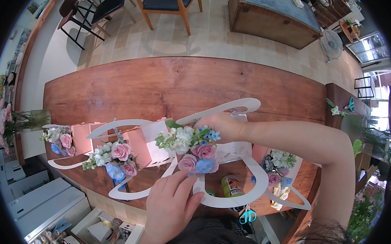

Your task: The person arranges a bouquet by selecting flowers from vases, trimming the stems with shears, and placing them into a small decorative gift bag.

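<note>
A flower arrangement (196,151) of pink roses, a blue bloom and white blossoms stands in front of me in a white paper carrier with looped handles. My left hand (173,204) is at its near side, fingertips at the lower pink rose (187,163) and thumb apart; nothing shows in its grasp. Over the far side bends my right hand (220,125), by the small blue flowers (210,136) and under the raised white handle (226,108). Its fingers are hidden behind the blossoms. The near handle loop (263,184) lies folded down towards me.
Similar arrangements stand left (113,160), far left (60,141) and right (279,167) on the wooden table (167,87). Near the front edge are a green-labelled can (231,185) and turquoise scissors (247,215). A glass vase (40,119) holds pink flowers at left.
</note>
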Demonstrator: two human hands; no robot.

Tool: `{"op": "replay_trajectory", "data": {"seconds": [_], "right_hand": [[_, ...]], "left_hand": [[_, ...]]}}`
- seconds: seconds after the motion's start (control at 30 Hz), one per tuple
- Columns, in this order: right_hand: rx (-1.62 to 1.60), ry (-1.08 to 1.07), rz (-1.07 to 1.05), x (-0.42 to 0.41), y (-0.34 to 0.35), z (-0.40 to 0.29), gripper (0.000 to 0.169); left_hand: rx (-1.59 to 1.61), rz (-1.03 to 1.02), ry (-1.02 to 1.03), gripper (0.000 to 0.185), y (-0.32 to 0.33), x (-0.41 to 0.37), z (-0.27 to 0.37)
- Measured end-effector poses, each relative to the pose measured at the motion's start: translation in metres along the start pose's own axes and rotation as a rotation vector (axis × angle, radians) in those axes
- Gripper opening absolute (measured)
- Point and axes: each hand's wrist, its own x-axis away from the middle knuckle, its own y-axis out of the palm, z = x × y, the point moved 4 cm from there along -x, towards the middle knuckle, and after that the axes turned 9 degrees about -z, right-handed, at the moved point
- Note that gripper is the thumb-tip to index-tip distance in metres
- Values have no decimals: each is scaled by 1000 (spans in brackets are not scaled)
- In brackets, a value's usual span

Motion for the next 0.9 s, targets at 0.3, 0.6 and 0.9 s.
{"op": "replay_trajectory", "data": {"seconds": [0.3,0.6,0.9], "right_hand": [[151,-3,-123,-1,13,13,41],[221,-65,-118,0,17,16,46],[230,-19,-53,-3,14,8,29]], "left_hand": [[4,-6,-2,35,-3,1,0],[1,14,-5,35,-5,7,3],[16,12,-66,35,-5,12,5]]}}
